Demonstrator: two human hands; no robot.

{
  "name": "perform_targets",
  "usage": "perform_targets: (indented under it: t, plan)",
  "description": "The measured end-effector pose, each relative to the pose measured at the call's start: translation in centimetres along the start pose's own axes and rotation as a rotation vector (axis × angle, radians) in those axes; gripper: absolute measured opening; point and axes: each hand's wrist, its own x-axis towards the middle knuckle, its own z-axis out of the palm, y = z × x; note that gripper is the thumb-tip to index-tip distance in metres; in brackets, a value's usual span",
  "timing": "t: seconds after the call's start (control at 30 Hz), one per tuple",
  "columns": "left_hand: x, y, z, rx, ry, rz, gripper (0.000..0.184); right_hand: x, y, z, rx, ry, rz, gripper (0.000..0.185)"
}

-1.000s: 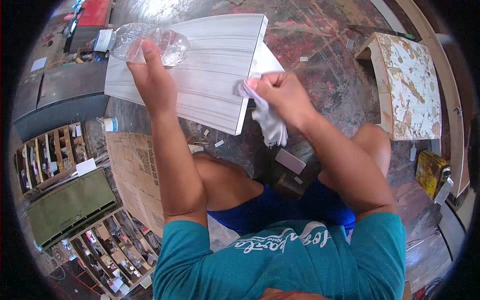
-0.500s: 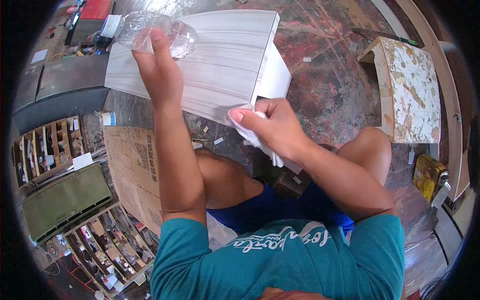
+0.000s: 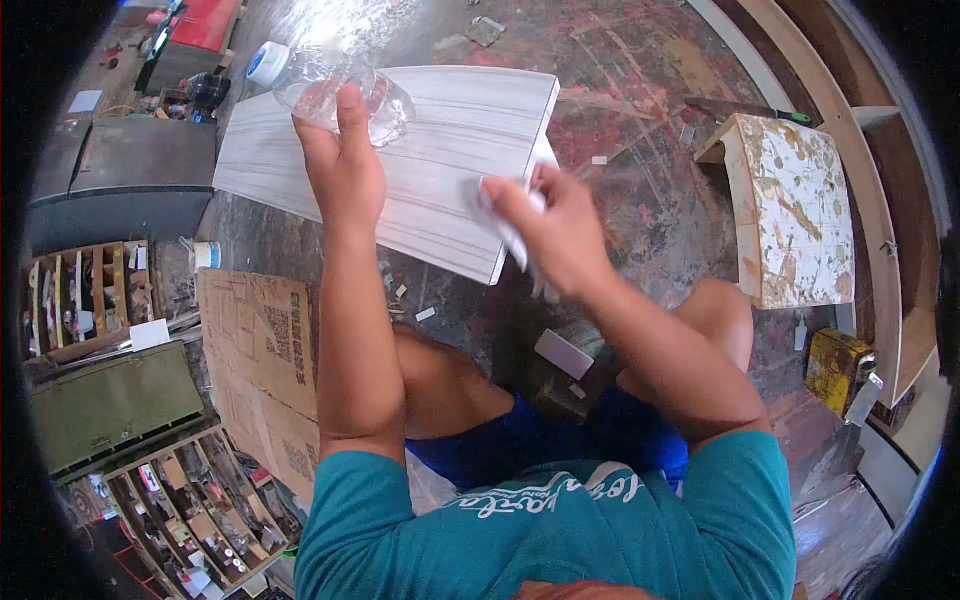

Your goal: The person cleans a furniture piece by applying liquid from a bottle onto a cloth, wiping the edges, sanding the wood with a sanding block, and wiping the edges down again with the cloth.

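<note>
A clear plastic bottle point(image 3: 325, 88) with a white and blue cap lies in the grasp of my left hand point(image 3: 343, 165), tilted above a panel point(image 3: 450, 150) with pale grey wood grain. My right hand point(image 3: 560, 225), partly blurred, pinches a white cloth point(image 3: 512, 240) at the panel's right edge. Under that edge a bit of a white piece shows. Whether the cloth touches the panel's face is hard to tell.
A paint-spattered white stool point(image 3: 795, 210) stands at the right, with a yellow tin point(image 3: 838, 362) below it. Flattened cardboard point(image 3: 260, 350) lies at the left near wooden compartment trays point(image 3: 90, 300). A small pinkish block point(image 3: 564, 353) is between my legs.
My right hand with the cloth has moved up and right from the panel's lower corner. The bottle has shifted right with my left hand, and the panel sits lower in view.
</note>
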Motion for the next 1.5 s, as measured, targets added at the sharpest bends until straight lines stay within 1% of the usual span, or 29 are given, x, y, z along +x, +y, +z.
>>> perform_targets:
  t: [0.03,0.07,0.17,0.2,0.23,0.3,0.4,0.43,0.5,0.57,0.6,0.7,0.73,0.83,0.87,0.97,1.0,1.1,1.13,1.23,1.33,1.43,1.47,1.5]
  plan:
    - [0.0,-0.2,0.0,-0.01,0.004,0.011,0.061,-1.4,-0.1,0.0,0.02,-0.089,0.075,0.046]
    - [0.0,-0.4,0.1,-0.019,0.009,0.022,0.06,-1.8,0.7,0.2,0.217,-0.145,0.161,0.041]
    - [0.0,-0.4,0.1,-0.063,-0.007,0.026,0.059,-0.4,1.7,-1.2,0.212,-0.247,0.178,0.037]
    - [-0.1,-0.3,0.1,-0.083,-0.018,0.024,0.058,0.6,1.4,-1.8,0.107,-0.252,0.167,0.038]
    - [0.0,-0.3,0.1,-0.092,-0.018,0.024,0.058,1.5,0.3,-1.8,0.14,-0.168,0.199,0.041]
    - [-0.1,-0.4,0.2,-0.108,-0.016,0.026,0.058,4.3,-0.2,-2.6,0.216,-0.071,0.195,0.042]
    - [0.2,-0.7,0.2,-0.095,-0.005,0.042,0.057,4.9,-0.1,-2.5,0.23,-0.117,0.27,0.04]
    - [0.3,-0.7,0.2,-0.119,-0.004,0.042,0.057,4.2,1.2,-2.3,0.287,-0.183,0.243,0.04]
    - [0.2,-1.0,0.3,-0.168,-0.003,0.031,0.057,1.8,3.8,-1.6,0.074,-0.25,0.201,0.037]
    - [0.2,-1.3,0.1,-0.163,-0.017,0.004,0.056,-1.3,3.7,-1.5,0.235,-0.403,0.235,0.032]
    - [0.2,-1.4,0.0,-0.161,-0.022,-0.008,0.056,-1.9,2.3,-1.7,0.276,-0.402,0.265,0.028]
    - [0.3,-2.0,-0.2,-0.058,-0.012,0.088,0.056,0.7,4.7,-2.7,0.219,-0.408,0.024,0.029]
    - [0.5,-2.0,-0.2,-0.052,-0.016,0.068,0.056,1.2,4.1,-2.2,0.245,-0.28,0.079,0.03]
    - [-0.1,-1.3,-0.3,-0.015,-0.011,0.04,0.057,5.1,3.7,-2.7,0.268,-0.099,0.054,0.031]
    - [-0.2,-0.9,-0.3,0.011,-0.012,0.042,0.057,6.3,3.2,-2.9,0.306,-0.061,0.118,0.034]
    - [-0.3,-1.0,-0.2,0.021,0.006,0.05,0.057,9.1,1.3,-3.4,0.424,0.008,0.102,0.038]
    - [-0.2,-1.1,-0.2,0.013,0.012,0.049,0.058,9.5,0.4,-3.6,0.417,0.01,0.13,0.041]
    - [-0.2,-1.1,-0.4,0.047,0.002,0.049,0.058,9.3,-1.1,-3.7,0.419,-0.045,0.114,0.044]
    - [-0.3,-0.6,-0.3,0.04,0.001,0.071,0.058,9.0,-1.4,-3.4,0.435,-0.009,0.156,0.047]
    - [-0.2,-1.2,-0.3,0.023,0.008,0.084,0.058,8.0,-2.8,-2.9,0.534,-0.058,0.153,0.051]
    - [-0.2,-1.3,-0.4,0.015,-0.015,0.074,0.058,7.4,-4.3,-3.0,0.432,-0.005,0.243,0.056]
    - [0.0,-1.9,-0.4,0.016,-0.007,0.132,0.06,7.8,-2.6,-3.1,0.494,-0.068,0.265,0.059]
    - [-0.1,-1.9,-0.3,-0.004,0.008,0.149,0.059,7.8,-1.9,-3.1,0.546,-0.098,0.259,0.057]
    - [-0.1,-1.8,-0.2,-0.024,0.025,0.166,0.059,7.2,-2.0,-3.2,0.501,-0.104,0.248,0.056]
